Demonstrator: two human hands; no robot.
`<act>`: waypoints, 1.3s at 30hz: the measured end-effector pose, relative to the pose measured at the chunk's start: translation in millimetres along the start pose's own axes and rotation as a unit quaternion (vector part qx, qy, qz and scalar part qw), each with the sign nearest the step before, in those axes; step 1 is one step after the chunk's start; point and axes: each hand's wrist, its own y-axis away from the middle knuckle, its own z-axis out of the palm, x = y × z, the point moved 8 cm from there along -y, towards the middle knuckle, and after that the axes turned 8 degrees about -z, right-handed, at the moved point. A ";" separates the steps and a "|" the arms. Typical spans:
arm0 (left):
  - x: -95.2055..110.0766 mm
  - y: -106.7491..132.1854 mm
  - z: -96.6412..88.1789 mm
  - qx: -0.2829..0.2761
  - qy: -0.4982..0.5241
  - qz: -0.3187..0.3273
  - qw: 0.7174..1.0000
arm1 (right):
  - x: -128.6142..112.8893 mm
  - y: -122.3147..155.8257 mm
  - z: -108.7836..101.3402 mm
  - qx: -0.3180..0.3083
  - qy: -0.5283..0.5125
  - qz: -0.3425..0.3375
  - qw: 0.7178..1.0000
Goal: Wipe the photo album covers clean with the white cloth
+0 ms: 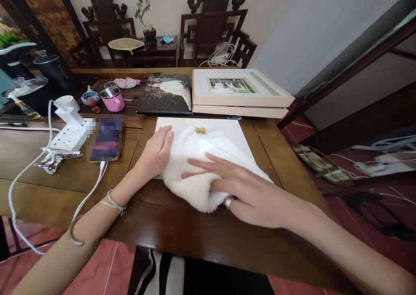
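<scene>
**A:** From my seat I see a dark wooden worktop (182,232), with carved chairs along the far wall. What have the hands got?

**B:** Both lie flat and spread, gripping nothing. The left hand (156,151) rests on the left edge of the fluffy white cloth (198,173). The right hand (250,193) presses on its lower right part, fingers pointing left. The cloth sits at the centre of the frame, bunched over a white panel (235,134) that lies flat on the worktop.

**A:** What worries you?

**B:** I'd judge the panel could slide under a hard push, as nothing but the hands pins it. The ring (228,202) on the right hand sits at the cloth's edge and might scrape the white face if that hand slips off. Left of centre, a white cable (92,184) runs from the phone (106,140) over the near edge, close to the left forearm, so an elbow could snag it. The pink mug (112,99) at the upper left is well apart.

**A:** Any writing?

**B:** None I can read. A small gold tag (200,130) shows at the cloth's top edge, too small to make out. The phone screen is blurred, and the framed picture (231,85) behind shows no legible caption.
</scene>
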 end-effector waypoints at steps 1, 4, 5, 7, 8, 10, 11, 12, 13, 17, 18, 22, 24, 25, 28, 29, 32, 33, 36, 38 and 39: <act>0.0 0.3 2.0 -0.009 -0.007 0.004 1.000 | 8.3 0.2 -1.2 0.018 0.013 0.010 1.000; 1.8 1.3 7.9 -0.041 -0.022 0.019 0.999 | 31.7 -4.7 -3.7 0.065 0.058 0.047 0.995; 1.9 1.3 8.8 -0.045 -0.027 0.020 0.998 | 37.8 -8.5 -4.2 0.077 0.070 0.060 0.993; 0.6 0.5 9.8 -0.047 -0.040 0.012 0.998 | 47.4 -17.9 -4.4 0.095 0.088 0.094 0.987; -0.4 0.0 10.6 -0.049 -0.048 0.007 0.998 | 50.0 -22.8 -4.1 0.102 0.095 0.111 0.984; -2.0 -0.8 12.4 -0.055 -0.057 0.001 0.997 | 49.9 -31.5 -1.8 0.108 0.111 0.138 0.978; -2.3 -1.2 12.8 -0.057 -0.059 0.000 0.997 | 47.2 -34.5 -0.2 0.108 0.118 0.146 0.976; -2.3 -1.4 12.7 -0.055 -0.057 0.000 0.997 | 42.7 -36.2 1.7 0.106 0.124 0.149 0.975; -1.5 -1.6 12.0 -0.051 -0.054 0.003 0.997 | 36.8 -36.6 3.9 0.101 0.126 0.147 0.976; 4.0 -1.3 8.8 -0.040 -0.047 0.012 0.998 | 1.6 -26.3 11.9 0.066 0.101 0.094 0.988; 4.5 -1.3 8.7 -0.042 -0.050 0.008 0.998 | -7.7 -21.7 12.8 0.055 0.089 0.076 0.992; 3.2 -1.5 9.9 -0.053 -0.064 -0.013 0.996 | -28.7 -3.6 11.4 0.008 0.040 0.032 0.999; 1.9 -1.6 10.2 -0.052 -0.064 -0.011 0.997 | -25.3 2.3 8.2 -0.007 0.019 0.025 0.999; 1.1 -1.5 10.1 -0.049 -0.064 -0.008 0.997 | -19.5 4.2 5.8 -0.007 0.014 0.029 0.999; -1.1 -0.6 11.2 -0.050 -0.074 0.003 0.996 | 11.7 5.5 -3.4 0.031 0.037 0.075 0.996; -1.8 -0.2 11.9 -0.053 -0.082 0.005 0.995 | 24.1 4.6 -5.9 0.048 0.055 0.097 0.993; -4.1 1.0 14.8 -0.064 -0.112 0.011 0.992 | 55.0 -1.7 -10.5 0.100 0.113 0.153 0.977; -4.5 1.3 15.8 -0.066 -0.121 0.016 0.990 | 61.6 -4.5 -10.5 0.112 0.126 0.167 0.971; -4.4 2.3 19.8 -0.070 -0.139 0.042 0.987 | 65.5 -12.0 -7.7 0.126 0.143 0.192 0.963; -4.5 2.9 21.9 -0.067 -0.148 0.058 0.985 | 55.0 -15.0 -4.2 0.121 0.149 0.188 0.963; -4.4 3.2 22.3 -0.063 -0.151 0.065 0.984 | 46.9 -15.7 -2.0 0.114 0.150 0.180 0.965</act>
